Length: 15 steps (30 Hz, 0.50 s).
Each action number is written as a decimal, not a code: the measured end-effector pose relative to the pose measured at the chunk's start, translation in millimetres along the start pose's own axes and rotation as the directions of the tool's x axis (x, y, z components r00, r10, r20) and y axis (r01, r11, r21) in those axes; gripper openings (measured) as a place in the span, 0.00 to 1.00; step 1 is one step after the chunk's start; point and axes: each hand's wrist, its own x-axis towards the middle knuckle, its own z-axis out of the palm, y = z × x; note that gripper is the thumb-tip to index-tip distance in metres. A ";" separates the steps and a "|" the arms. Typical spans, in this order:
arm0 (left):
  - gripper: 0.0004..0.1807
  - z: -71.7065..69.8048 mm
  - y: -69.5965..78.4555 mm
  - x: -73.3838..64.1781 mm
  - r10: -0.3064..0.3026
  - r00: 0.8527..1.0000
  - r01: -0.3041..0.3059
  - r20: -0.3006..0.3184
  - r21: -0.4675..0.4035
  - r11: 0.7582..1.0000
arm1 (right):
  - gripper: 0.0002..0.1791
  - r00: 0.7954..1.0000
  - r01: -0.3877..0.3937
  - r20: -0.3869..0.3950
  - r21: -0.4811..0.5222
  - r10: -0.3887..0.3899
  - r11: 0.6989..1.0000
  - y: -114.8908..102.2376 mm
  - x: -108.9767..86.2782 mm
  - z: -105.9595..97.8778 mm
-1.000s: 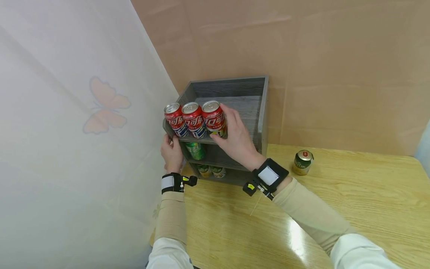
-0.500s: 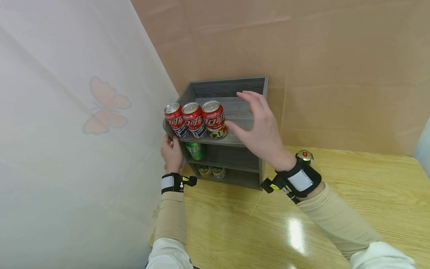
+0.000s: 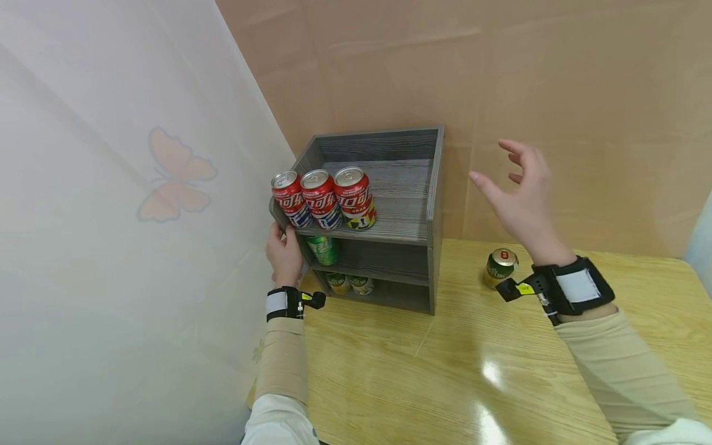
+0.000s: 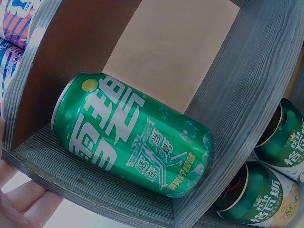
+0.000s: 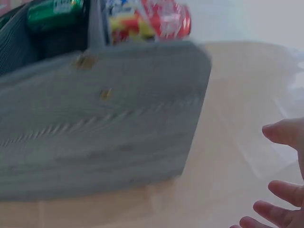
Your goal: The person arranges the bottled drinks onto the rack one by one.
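At its left side panel, my left hand [image 3: 285,252] grips the small grey wood-grain shelf [image 3: 406,233]; fingers [image 4: 35,202] show beside the panel in the left wrist view. My right hand [image 3: 525,194] hangs in the air right of the shelf, fingers spread and holding nothing. Three red cola cans stand upright in a row on the top level, the rightmost cola can [image 3: 356,199] having a yellow-patterned base. A green Sprite can [image 4: 130,135] stands at the left of the middle level. Two green-and-gold cans sit at the bottom left, one green-and-gold can [image 4: 259,192] nearest the front.
Another green-and-gold can [image 3: 500,267] stands on the wooden table [image 3: 378,371], right of the shelf and below my right hand. A pale curtain [image 3: 139,278] with a butterfly print hangs close on the left. A brown backdrop [image 3: 584,93] rises behind.
My right hand has let go of the rightmost cola can and moved right, away from the shelf. The can stays on the top level. My left hand has not moved.
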 end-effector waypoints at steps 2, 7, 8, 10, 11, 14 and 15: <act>0.18 0.1 -0.3 0.1 -0.009 1.000 0.009 0.001 0.001 1.000 | 0.37 0.998 -0.060 0.019 -0.027 0.060 0.998 16.5 0.9 -6.4; 0.19 0.0 -0.3 -0.2 -0.028 1.000 0.028 -0.001 0.002 1.000 | 0.41 0.980 -0.166 0.092 -0.125 0.178 0.978 58.1 -1.3 -16.0; 0.19 0.0 0.0 -0.4 -0.028 1.000 0.028 -0.001 0.003 1.000 | 0.42 0.973 -0.184 0.111 -0.146 0.200 0.972 66.7 -2.6 -16.6; 0.19 0.1 0.4 -0.8 -0.024 1.000 0.024 -0.002 0.004 1.000 | 0.43 0.960 -0.209 0.147 -0.185 0.238 0.960 84.3 -5.4 -16.5; 0.19 0.0 0.8 -1.0 -0.021 1.000 0.021 -0.002 0.004 1.000 | 0.44 0.954 -0.218 0.163 -0.204 0.253 0.954 93.5 -6.8 -15.7; 0.18 0.2 0.9 -1.2 -0.014 1.000 0.014 -0.002 0.006 1.000 | 0.45 0.936 -0.238 0.198 -0.258 0.292 0.937 119.7 -11.2 -11.7; 0.18 0.3 0.9 -1.1 -0.012 1.000 0.012 -0.002 0.006 1.000 | 0.45 0.930 -0.243 0.206 -0.270 0.303 0.931 127.5 -12.5 -10.1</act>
